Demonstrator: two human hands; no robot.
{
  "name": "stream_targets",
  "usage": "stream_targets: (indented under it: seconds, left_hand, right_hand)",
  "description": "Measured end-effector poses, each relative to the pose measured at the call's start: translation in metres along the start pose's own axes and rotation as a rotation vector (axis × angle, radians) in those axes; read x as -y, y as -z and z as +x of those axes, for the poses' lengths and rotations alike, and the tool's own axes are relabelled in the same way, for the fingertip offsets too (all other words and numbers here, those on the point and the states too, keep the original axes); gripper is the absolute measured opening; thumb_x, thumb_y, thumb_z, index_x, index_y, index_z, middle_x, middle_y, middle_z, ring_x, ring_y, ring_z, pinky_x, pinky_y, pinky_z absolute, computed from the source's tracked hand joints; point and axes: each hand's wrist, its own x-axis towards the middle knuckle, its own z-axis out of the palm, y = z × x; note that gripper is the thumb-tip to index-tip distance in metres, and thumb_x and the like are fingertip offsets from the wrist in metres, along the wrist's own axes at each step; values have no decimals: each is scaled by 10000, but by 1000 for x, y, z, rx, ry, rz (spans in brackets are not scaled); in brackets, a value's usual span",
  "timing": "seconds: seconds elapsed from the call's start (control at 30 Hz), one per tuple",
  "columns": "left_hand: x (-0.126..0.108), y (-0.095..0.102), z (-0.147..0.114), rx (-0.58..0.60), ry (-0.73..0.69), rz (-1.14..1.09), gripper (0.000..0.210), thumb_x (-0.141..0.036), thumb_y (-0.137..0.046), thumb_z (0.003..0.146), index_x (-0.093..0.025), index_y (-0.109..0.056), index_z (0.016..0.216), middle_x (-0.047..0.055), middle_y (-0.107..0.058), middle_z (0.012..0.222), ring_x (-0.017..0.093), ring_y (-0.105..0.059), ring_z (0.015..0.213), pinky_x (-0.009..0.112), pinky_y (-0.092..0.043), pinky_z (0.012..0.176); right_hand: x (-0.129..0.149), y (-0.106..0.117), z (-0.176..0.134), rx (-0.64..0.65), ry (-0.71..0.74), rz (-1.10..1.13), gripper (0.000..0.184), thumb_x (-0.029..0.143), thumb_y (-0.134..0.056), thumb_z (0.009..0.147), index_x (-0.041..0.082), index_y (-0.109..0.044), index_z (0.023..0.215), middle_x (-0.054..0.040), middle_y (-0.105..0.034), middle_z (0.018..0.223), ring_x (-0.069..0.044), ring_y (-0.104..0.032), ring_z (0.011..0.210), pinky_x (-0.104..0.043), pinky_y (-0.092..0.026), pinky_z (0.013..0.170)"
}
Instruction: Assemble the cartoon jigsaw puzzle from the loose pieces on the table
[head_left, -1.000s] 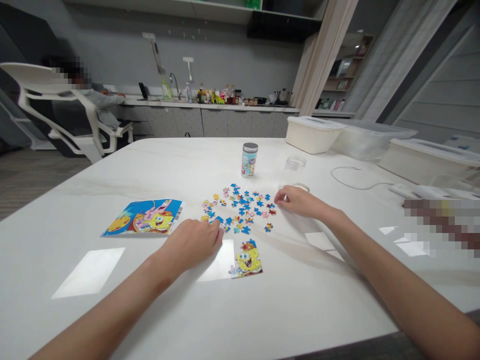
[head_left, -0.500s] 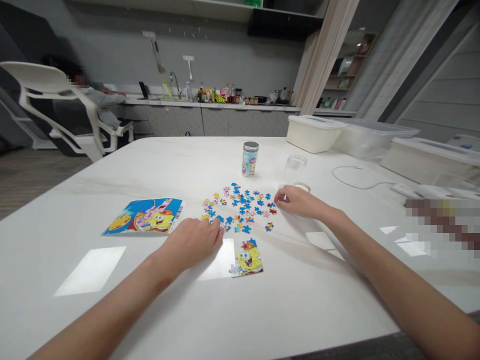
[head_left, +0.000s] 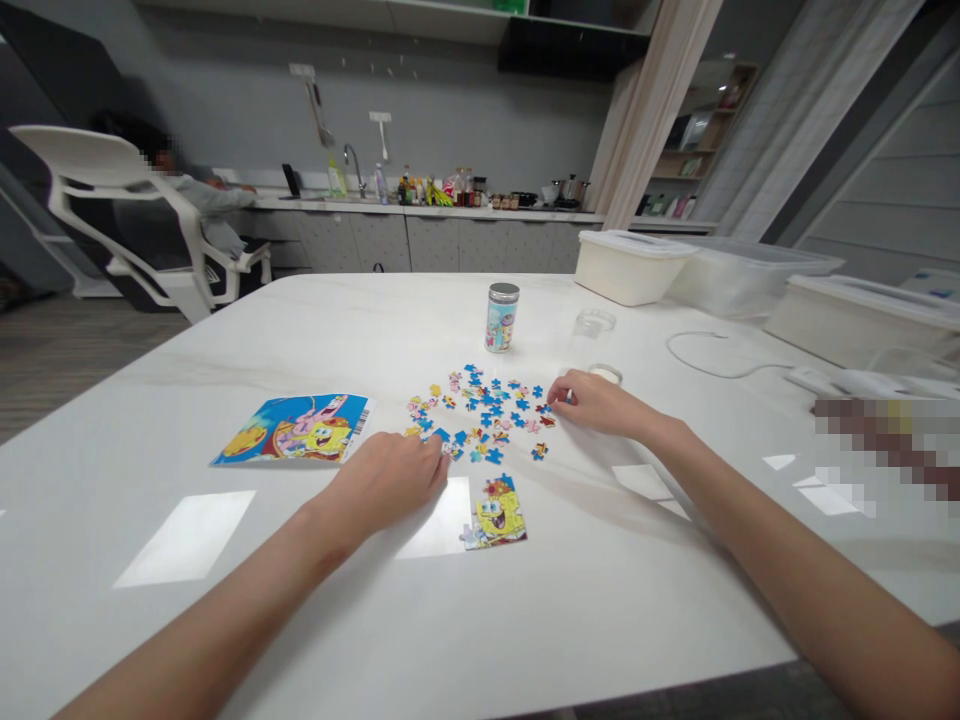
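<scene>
Loose jigsaw pieces in blue, yellow, pink and red lie spread in the middle of the white table. At their near left edge rests my left hand, its fingers curled closed beside a blue piece; what the fingertips hold, if anything, is hidden. My right hand is at the pile's right edge, fingers bent in and closed near a dark red piece; its grip cannot be made out. Between my forearms lies a joined puzzle section with a yellow cartoon face. A printed picture sheet lies left of my left hand.
Behind the pieces stands a picture tin with a metal lid. A clear plastic ring and a round lid lie to its right. Storage boxes and a white cable occupy the right side. A person sits far left.
The view has shifted very slightly. Both hands stay in nearly the same places, and the pieces show no clear movement.
</scene>
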Motion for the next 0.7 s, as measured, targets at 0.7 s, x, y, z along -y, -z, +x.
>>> stream_targets:
  seconds: [0.7]
  left_hand:
    - [58, 11, -5, 186, 19, 28, 365, -334, -308, 942, -201, -624, 815, 78, -638, 655, 239, -630, 622, 309, -376, 526]
  right_hand:
    - [7, 6, -3, -12, 58, 54, 150, 193, -514, 860, 161, -619, 963, -72, -647, 921, -197, -595, 842, -283, -420, 732]
